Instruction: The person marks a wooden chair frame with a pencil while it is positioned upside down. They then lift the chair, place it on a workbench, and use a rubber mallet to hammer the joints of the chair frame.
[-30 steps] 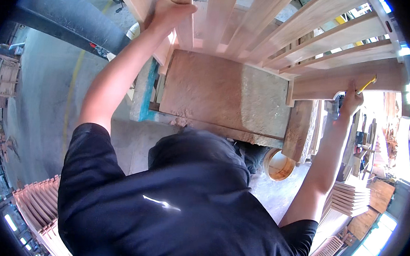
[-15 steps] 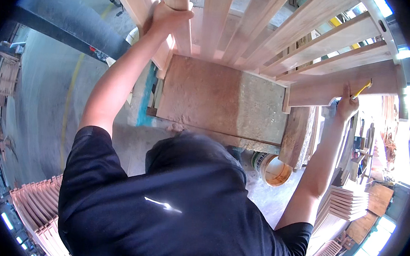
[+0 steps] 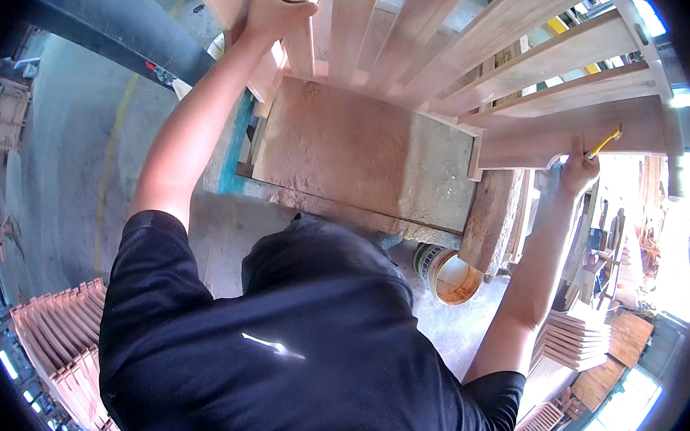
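A slatted wooden frame (image 3: 400, 45) of pale, smooth boards leans across the far side in front of me. My left hand (image 3: 277, 15) is closed around one of its slats (image 3: 298, 47) at the upper left, thumb stretched across the face. At the frame's right end, my right hand (image 3: 579, 170) is at the lower edge of a wide board (image 3: 567, 134), one finger laid up against it. The same hand grips a thin yellow tool (image 3: 605, 142) with a small bent head; its exact kind is unclear.
Beneath the frame lies a dusty worktop (image 3: 342, 140). A bucket (image 3: 458, 280) stands by a thick timber block (image 3: 493, 224). A dark metal beam (image 3: 127, 24) crosses the upper left. Stacked wooden parts (image 3: 61, 332) sit lower left, more slats (image 3: 578, 340) lower right.
The whole scene has shifted slightly up and left in the picture. Both hands keep their holds on the frame and the yellow tool.
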Demonstrator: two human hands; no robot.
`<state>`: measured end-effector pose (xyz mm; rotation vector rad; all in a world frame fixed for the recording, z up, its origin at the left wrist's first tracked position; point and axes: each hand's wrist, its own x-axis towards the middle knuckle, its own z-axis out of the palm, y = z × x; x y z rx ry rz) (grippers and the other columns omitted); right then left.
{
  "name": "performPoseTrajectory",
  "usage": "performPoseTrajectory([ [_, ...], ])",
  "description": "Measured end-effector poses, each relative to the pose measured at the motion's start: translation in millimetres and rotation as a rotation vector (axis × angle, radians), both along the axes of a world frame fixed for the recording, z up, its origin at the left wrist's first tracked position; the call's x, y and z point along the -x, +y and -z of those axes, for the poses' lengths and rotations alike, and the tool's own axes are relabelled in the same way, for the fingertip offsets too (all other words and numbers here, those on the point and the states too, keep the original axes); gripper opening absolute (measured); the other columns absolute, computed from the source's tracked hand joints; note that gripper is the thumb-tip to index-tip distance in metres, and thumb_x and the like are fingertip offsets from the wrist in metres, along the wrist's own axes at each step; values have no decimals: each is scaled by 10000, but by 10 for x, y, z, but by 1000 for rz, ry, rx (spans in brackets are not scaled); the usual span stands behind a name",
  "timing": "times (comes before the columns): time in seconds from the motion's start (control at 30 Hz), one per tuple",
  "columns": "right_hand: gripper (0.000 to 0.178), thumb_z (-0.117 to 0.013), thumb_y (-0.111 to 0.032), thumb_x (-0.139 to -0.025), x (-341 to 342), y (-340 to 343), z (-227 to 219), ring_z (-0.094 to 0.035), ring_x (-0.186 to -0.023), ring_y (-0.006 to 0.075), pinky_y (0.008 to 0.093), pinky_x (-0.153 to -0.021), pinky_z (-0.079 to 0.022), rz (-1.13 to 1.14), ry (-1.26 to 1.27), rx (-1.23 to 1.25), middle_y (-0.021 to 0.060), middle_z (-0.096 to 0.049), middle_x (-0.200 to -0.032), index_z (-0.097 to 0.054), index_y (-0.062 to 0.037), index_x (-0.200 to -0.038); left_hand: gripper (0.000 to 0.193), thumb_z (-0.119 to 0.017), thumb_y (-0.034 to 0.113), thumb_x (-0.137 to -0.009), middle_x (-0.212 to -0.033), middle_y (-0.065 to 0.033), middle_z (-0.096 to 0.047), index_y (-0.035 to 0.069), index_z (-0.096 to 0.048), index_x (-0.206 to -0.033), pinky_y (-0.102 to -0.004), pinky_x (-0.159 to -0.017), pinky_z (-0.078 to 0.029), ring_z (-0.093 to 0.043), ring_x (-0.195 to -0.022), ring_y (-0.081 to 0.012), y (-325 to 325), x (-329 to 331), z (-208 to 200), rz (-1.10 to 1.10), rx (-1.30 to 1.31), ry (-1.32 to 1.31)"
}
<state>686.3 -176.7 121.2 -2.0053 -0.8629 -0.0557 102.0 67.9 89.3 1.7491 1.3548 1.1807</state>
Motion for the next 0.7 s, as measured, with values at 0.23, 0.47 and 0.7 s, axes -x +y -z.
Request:
performPoseTrajectory([
  [0.23,426,-797,-382,-862,31,2,11,-690,-800,219,379,-759,-531,-42,-104,-99,122,-746,-897,-739,21,-985,237,-854,146,-748,-815,-63,-712,-14,-737,-878,-287,-640,-541,-671,-725,-125,-86,-25,-28,104,-30,-162],
  [0.47,469,-799,-426,-844,111,6,-31,-694,-800,232,382,-758,-532,32,-69,-30,129,-745,-892,-738,24,-960,231,-852,145,-750,-798,-60,-710,-23,-733,-853,-288,-645,-546,-670,-720,-125,-88,-1,-22,102,-60,-149],
  [0.7,515,-794,-474,-826,-56,15,32,-707,-808,264,408,-775,-535,15,-61,-17,142,-743,-883,-734,23,-948,255,-861,160,-752,-831,-69,-719,-23,-733,-876,-283,-645,-551,-680,-744,-125,-13,20,48,107,-55,-144],
])
